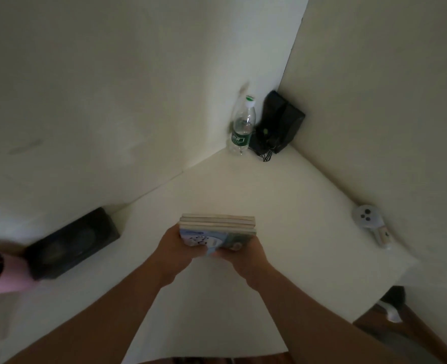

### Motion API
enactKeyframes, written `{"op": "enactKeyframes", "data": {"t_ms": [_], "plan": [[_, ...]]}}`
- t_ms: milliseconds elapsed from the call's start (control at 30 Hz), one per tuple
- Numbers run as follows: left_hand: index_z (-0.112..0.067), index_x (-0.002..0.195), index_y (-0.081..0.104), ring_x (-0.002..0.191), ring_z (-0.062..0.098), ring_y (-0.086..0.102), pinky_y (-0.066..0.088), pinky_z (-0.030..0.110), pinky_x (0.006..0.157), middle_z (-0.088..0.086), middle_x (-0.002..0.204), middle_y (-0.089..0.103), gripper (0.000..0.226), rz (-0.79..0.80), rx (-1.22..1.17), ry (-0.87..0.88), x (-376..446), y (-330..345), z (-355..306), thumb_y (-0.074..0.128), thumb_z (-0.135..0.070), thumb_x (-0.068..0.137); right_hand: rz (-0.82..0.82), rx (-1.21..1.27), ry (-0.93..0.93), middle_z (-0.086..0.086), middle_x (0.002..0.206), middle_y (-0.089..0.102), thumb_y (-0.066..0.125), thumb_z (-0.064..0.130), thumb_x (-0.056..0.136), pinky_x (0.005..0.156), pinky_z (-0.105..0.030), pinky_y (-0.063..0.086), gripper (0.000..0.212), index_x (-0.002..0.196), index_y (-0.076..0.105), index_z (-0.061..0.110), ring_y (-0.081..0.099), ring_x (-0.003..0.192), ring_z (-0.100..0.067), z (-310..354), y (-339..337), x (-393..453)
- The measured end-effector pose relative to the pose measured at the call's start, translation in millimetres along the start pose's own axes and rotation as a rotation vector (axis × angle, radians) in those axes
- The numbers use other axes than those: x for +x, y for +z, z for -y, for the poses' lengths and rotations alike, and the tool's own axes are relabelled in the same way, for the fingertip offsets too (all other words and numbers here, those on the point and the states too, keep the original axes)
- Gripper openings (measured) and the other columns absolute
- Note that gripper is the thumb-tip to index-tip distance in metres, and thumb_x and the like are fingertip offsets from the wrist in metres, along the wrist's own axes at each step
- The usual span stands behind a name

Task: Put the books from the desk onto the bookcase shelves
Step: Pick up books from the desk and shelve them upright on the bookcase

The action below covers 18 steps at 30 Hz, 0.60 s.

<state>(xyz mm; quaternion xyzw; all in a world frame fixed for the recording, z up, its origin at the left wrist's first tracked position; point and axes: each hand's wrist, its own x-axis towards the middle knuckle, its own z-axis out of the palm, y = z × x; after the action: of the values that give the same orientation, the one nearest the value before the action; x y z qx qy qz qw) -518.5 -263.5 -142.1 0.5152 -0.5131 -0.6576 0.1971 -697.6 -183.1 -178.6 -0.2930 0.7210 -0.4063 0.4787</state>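
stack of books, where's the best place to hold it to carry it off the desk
Grip the stack of books at its two short ends, near the edge facing the person, coming in from both sides. It lies flat as several thin books, so a one-sided grip could let them slide apart. The left hand and right hand already clasp it this way above the desk.

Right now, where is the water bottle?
The water bottle stands in the desk's far corner, against the wall, just left of the black speakers.
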Motion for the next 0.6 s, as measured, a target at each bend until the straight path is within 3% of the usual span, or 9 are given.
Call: {"op": "enactKeyframes", "data": {"t_ms": [67,133,200,300,367,433,600], "plan": [[-0.018,0.117,0.076,0.104,0.027,0.076,0.062,0.042,0.087,0.001,0.107,0.081,0.057,-0.056,0.01,-0.027,-3,2,2,0.092,0.004,0.066,0.003,0.015,0.028,0.017,0.105,0.079,0.099,0.024,0.068,0.084,-0.027,0.062,0.049,0.108,0.076,0.039,0.075,0.098,-0.004,3,8,-8],[-0.02,0.112,0.076,0.102,0.028,0.074,0.061,0.041,0.086,-0.003,0.101,0.08,0.055,-0.087,0.016,-0.074,-9,2,4,0.093,-0.001,0.064,0.015,0.043,0.052,0.013,0.109,0.079,0.096,0.043,0.06,0.09,-0.04,0.063,0.058,0.115,0.077,0.037,0.075,0.102,-0.01,5,14,-17],[-0.017,0.121,0.071,0.106,0.03,0.072,0.061,0.045,0.09,0.003,0.109,0.076,0.059,-0.084,0.058,-0.119,-15,-3,-1,0.093,0.001,0.07,0.05,0.036,0.064,0.013,0.107,0.08,0.093,0.05,0.064,0.087,-0.042,0.065,0.061,0.12,0.076,0.036,0.076,0.099,-0.01,17,14,-33],[-0.015,0.129,0.066,0.1,0.028,0.073,0.063,0.04,0.075,0.007,0.111,0.076,0.066,-0.032,0.071,-0.054,-29,-9,-21,0.092,0.004,0.072,0.068,0.14,0.057,0.007,0.101,0.082,0.091,0.032,0.083,0.072,-0.036,0.065,0.041,0.121,0.075,0.028,0.079,0.09,-0.013,35,7,-59],[-0.016,0.129,0.063,0.093,0.029,0.075,0.062,0.039,0.069,0.008,0.108,0.076,0.062,-0.029,0.04,0.001,-46,-10,-44,0.088,0.005,0.076,0.035,0.225,0.048,-0.004,0.106,0.081,0.092,0.027,0.082,0.078,-0.051,0.066,0.048,0.124,0.072,0.018,0.079,0.095,-0.027,52,5,-78],[-0.019,0.128,0.06,0.092,0.03,0.076,0.064,0.045,0.074,0.009,0.11,0.076,0.058,-0.018,0.021,0.063,-67,-12,-69,0.085,0.001,0.08,0.016,0.271,0.011,-0.011,0.11,0.08,0.092,0.025,0.079,0.085,-0.066,0.061,0.054,0.126,0.068,0.014,0.077,0.101,-0.038,74,5,-96],[-0.033,0.127,0.051,0.093,0.019,0.078,0.065,0.041,0.078,-0.001,0.115,0.074,0.059,0.052,0.071,0.302,-140,-22,-126,0.085,-0.008,0.085,0.084,0.305,-0.195,-0.014,0.117,0.078,0.085,0.008,0.087,0.092,-0.062,0.06,0.05,0.133,0.064,0.007,0.076,0.105,-0.036,133,-13,-146]]}}
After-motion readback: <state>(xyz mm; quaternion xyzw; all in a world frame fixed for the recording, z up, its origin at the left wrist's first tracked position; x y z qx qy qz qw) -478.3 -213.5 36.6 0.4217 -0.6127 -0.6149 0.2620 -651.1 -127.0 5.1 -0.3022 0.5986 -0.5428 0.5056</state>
